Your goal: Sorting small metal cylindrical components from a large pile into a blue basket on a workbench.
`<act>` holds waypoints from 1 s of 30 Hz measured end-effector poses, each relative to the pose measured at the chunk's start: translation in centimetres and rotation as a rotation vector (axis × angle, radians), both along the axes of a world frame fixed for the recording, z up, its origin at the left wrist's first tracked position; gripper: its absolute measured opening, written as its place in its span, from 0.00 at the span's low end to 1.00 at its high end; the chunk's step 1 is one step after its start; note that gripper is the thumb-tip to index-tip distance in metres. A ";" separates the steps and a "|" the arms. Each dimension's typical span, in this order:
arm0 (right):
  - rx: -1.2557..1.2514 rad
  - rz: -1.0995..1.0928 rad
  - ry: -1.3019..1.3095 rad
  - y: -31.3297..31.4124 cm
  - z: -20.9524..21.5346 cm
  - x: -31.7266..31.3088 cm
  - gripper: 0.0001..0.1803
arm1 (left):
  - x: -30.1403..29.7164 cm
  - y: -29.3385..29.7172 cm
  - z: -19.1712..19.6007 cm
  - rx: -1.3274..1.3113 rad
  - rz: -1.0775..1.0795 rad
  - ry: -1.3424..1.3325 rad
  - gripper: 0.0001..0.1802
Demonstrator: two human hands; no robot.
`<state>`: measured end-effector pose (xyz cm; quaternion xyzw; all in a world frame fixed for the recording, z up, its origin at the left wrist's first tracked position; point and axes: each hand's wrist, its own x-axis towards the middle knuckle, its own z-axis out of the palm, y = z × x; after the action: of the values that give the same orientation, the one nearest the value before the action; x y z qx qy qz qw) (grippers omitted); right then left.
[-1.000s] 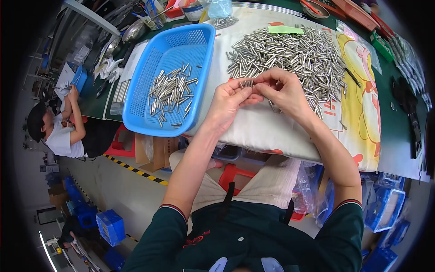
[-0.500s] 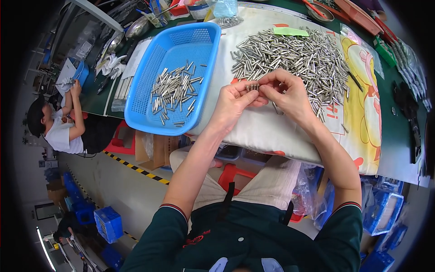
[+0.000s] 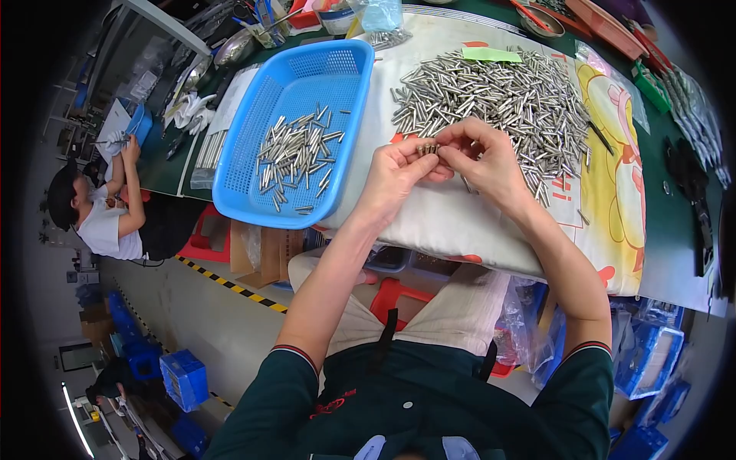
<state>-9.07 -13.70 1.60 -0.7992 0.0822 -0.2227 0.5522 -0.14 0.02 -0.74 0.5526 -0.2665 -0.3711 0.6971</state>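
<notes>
My left hand (image 3: 400, 172) is closed around several short metal pins (image 3: 426, 149), whose ends show between thumb and fingers. Close against it, my right hand (image 3: 484, 157) pinches at the same pins with thumb and forefinger; whether it has one of its own is hidden. Just beyond both hands spreads a big heap of loose silvery metal pins (image 3: 491, 96) on a pale printed cloth (image 3: 429, 226). To the left, a blue plastic basket (image 3: 230, 184) holds a smaller pile of similar pins (image 3: 295, 153).
A green paper slip (image 3: 491, 54) lies on the heap's far side. A dark thin tool (image 3: 601, 138) rests at its right. Left of the basket are white gloves (image 3: 192, 111) and bundled rods (image 3: 208, 153). Another person (image 3: 107, 207) sits working at far left.
My hands stay nearly in place, with only small finger shifts around the pins. The heap and the basket's contents look the same.
</notes>
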 end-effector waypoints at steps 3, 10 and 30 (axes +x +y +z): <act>-0.057 -0.002 -0.037 0.0 0.1 0.0 0.07 | -0.2 -0.1 0.3 -0.012 0.025 0.010 0.11; -0.081 -0.004 -0.032 0.1 0.0 -0.1 0.06 | -0.3 -0.1 0.4 -0.004 0.025 0.009 0.11; -0.440 -0.029 -0.189 0.7 1.0 0.2 0.07 | 0.0 0.0 0.5 0.011 0.002 -0.010 0.13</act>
<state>-8.85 -13.04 2.61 -0.8746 -0.0093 -0.3171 0.3666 -0.17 -0.02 -0.25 0.5587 -0.2674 -0.3691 0.6929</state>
